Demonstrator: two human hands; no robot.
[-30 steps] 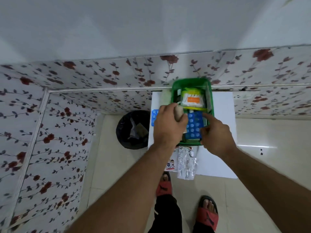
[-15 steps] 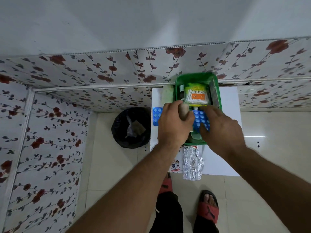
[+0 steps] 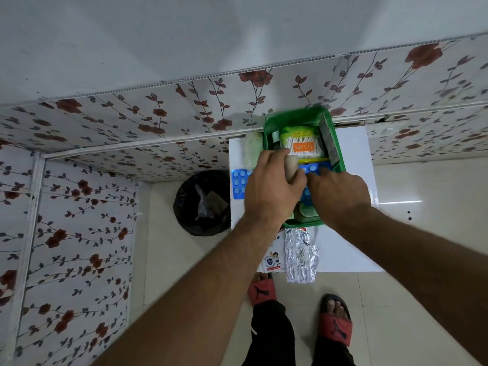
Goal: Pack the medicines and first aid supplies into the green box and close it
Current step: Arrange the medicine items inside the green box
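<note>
Two hands are busy over the green box (image 3: 335,143), so we judge the packing step about half done, with the lid not yet closed. Starting at the left, a black bin (image 3: 202,203) stands on the floor beside the white table (image 3: 346,249). Next comes a blue blister pack (image 3: 239,183) lying on the table just left of the box, and a pale roll (image 3: 253,147) behind it, both unpacked. Our left hand (image 3: 273,188) is curled around a beige roll (image 3: 290,166), probably a bandage, held over the box's left side. Inside we see a cotton swab packet (image 3: 302,146) with an orange label, a small bottle at its left, and another blue blister sheet (image 3: 314,169) under the fingers. Our right hand (image 3: 339,195) presses flat on that sheet, fingers narrow, gripping nothing that we can see. Near the front edge lies a crumpled foil strip (image 3: 301,256) beside a printed card (image 3: 273,261). Next we would need to seat the roll in a free gap, then gather the loose items.
</note>
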